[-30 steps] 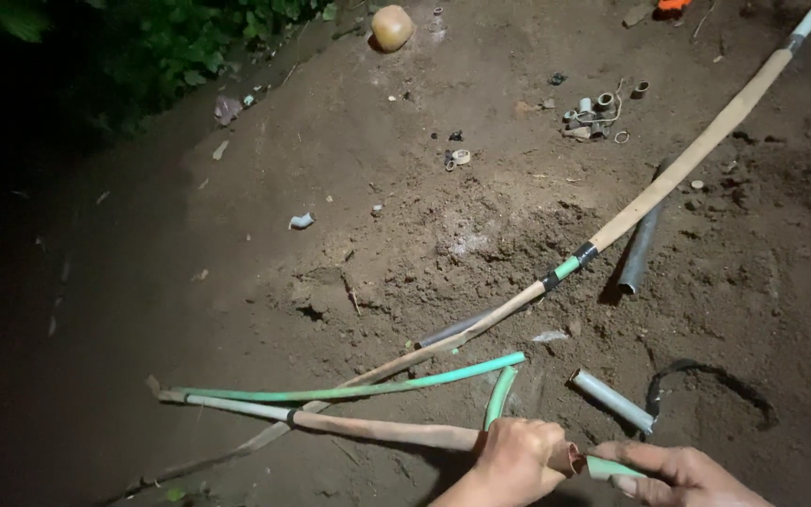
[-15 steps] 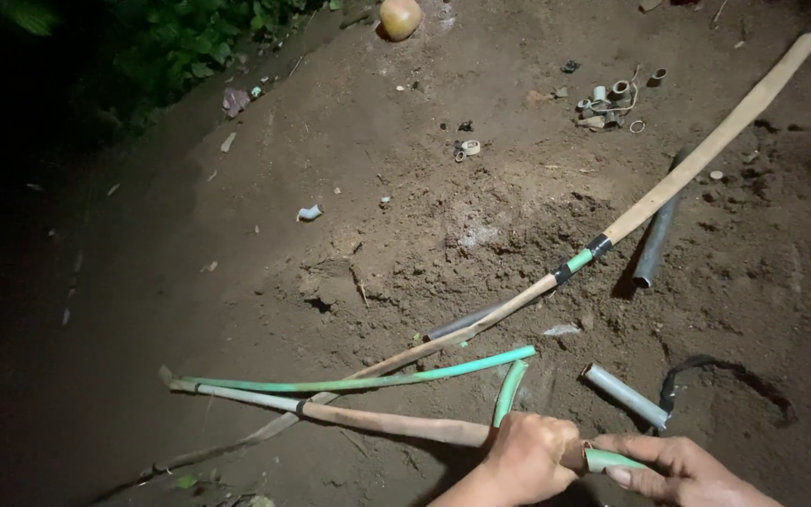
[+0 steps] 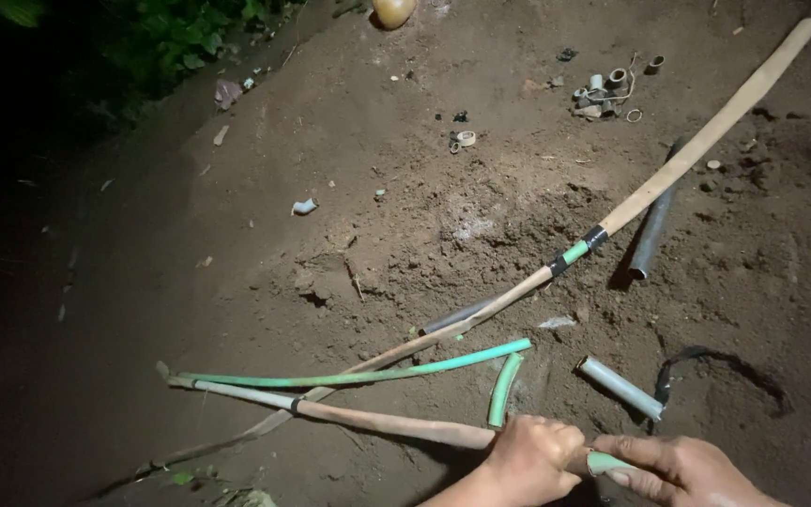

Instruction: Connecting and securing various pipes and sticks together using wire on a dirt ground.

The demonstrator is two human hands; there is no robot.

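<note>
1. The left hand point(image 3: 529, 460) is closed in a fist around a tan hose point(image 3: 396, 424) low in the view, just above the dirt ground point(image 3: 237, 282).
2. The right hand point(image 3: 682, 469) is pinched on the green hose end point(image 3: 607, 462), just beside the left hand.
3. A long green hose point(image 3: 368, 374) is laid on the soil, near the held hose.
4. A grey pipe piece point(image 3: 619, 387) is seen just above the right hand.
5. A second tan hose point(image 3: 706, 141) is run diagonally to the upper right.
</note>
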